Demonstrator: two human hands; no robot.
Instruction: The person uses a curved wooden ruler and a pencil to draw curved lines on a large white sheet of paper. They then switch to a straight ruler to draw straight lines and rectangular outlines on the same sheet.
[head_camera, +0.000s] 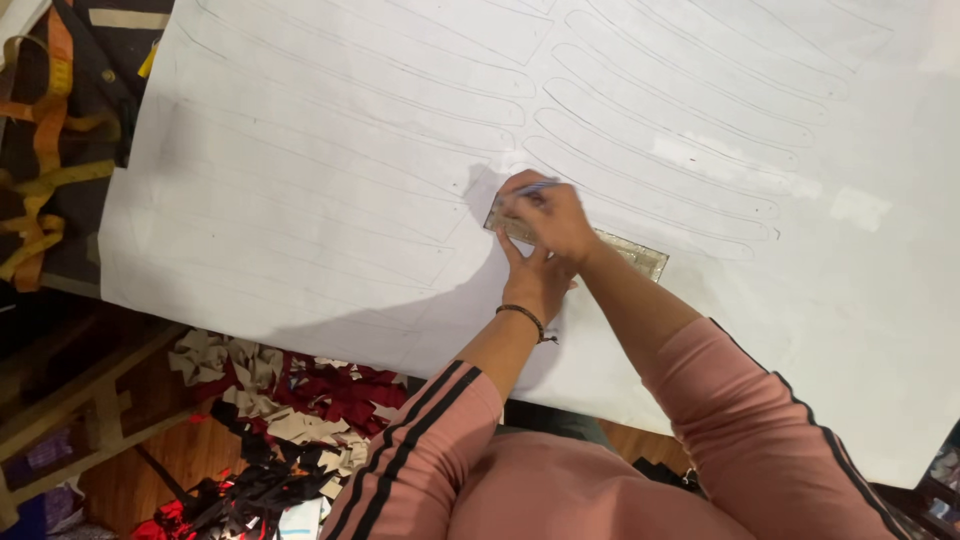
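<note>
Fingers of the right hand pinch a thin blue pen, its tip on the large white paper sheet just beside the long clear plastic template. Beneath that hand, the left hand presses the template flat with spread fingers, a dark beaded bracelet at its wrist. Long rounded pencil outlines cover the sheet. Red, black and beige fabric scraps litter the wooden floor below the sheet's edge. Yellow and orange measuring tapes lie at far left.
</note>
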